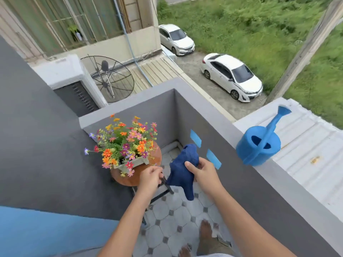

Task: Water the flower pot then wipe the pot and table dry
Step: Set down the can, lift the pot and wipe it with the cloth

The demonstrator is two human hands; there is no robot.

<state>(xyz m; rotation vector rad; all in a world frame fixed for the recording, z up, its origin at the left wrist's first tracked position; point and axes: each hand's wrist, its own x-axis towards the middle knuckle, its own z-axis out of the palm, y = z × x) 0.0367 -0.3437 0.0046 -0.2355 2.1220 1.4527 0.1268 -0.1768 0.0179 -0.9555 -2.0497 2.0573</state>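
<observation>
On the grey wall [204, 108] sits the blue watering can [258, 145]. The round counter [146, 169] (a brown one) holds the flower pot [133, 163]. The right hand [202, 173] grips a dark blue cloth [182, 167]; the left hand [149, 178] curls beside it, grip unclear.

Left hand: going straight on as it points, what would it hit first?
The left hand would probably meet the near rim of the table, the pot just beyond; depth is unclear.
</observation>
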